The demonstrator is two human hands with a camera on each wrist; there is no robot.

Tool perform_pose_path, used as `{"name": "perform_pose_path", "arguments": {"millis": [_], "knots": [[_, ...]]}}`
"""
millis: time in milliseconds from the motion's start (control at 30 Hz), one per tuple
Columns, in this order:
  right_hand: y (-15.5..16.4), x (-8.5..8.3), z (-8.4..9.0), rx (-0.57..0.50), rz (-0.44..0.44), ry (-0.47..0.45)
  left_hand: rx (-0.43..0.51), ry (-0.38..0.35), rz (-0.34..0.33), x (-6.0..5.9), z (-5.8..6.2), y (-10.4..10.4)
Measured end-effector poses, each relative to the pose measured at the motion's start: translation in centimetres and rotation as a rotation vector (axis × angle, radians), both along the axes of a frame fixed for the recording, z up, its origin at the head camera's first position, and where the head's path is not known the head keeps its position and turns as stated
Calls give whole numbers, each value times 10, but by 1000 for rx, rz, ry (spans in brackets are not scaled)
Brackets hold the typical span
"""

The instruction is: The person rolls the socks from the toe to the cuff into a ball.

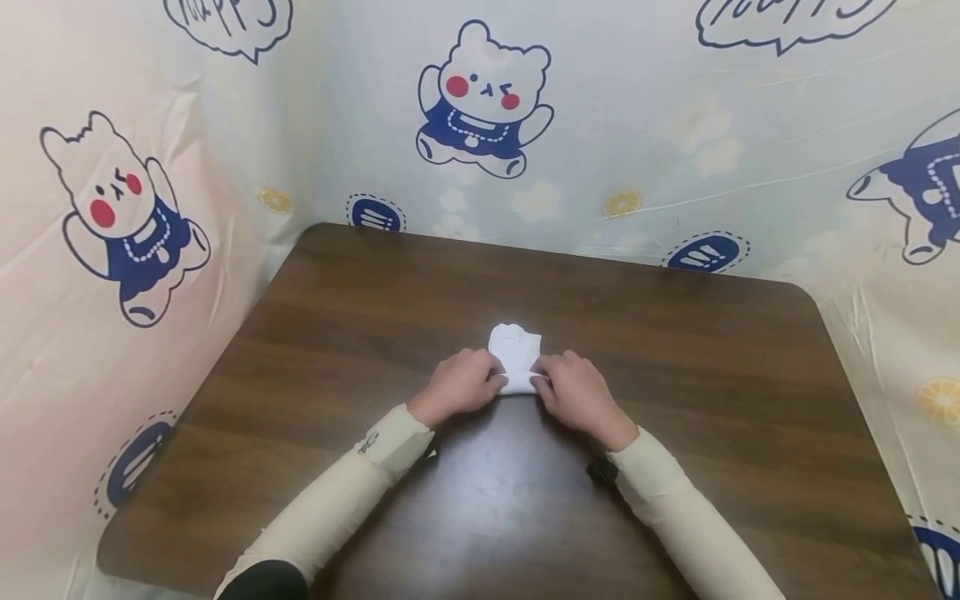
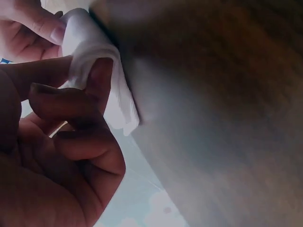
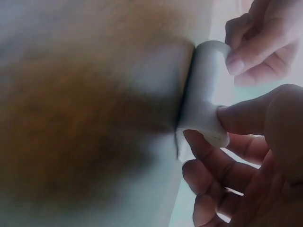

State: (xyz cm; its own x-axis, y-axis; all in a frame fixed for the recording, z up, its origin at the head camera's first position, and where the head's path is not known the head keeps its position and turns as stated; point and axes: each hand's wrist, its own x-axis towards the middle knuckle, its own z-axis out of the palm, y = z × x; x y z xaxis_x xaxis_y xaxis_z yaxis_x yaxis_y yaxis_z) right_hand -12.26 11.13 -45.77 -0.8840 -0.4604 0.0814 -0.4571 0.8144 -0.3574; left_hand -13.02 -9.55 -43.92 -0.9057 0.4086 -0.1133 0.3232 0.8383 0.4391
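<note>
Thumb and forefinger of the left hand (image 1: 459,385) pinch the near left edge of a small white folded cloth (image 1: 515,354), and the right hand (image 1: 573,392) pinches its near right edge the same way, the other fingers curled loosely beneath. The cloth lies near the middle of a dark brown wooden table (image 1: 712,392). Around the table stands a pale curtain printed with cartoon bears (image 1: 480,100).

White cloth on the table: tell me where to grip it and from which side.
Judging by its pose, pinch the white cloth at its near edge, coming from the person's side. It lies folded flat on the table, and left hand and right hand already pinch the near corners.
</note>
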Motion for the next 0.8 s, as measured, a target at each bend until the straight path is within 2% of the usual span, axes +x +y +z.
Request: {"name": "perform_pose_path", "arguments": {"millis": [133, 267, 367, 467, 633, 800], "knots": [[1, -3, -1, -2, -38, -35, -43, -9, 18, -2, -1, 2], [0, -5, 0, -7, -65, 3, -61, 6, 50, -5, -2, 4], [-2, -5, 2, -40, -70, 41, -52, 46, 58, -6, -2, 4], [-3, -5, 4, -66, -38, 71, -39, 102, 8, -7, -1, 4], [-1, -2, 5, -44, 12, 102, -36, 179, -117, -5, -1, 3], [3, 1, 6, 12, 36, 97, -76, 196, -148, -2, -1, 0]]}}
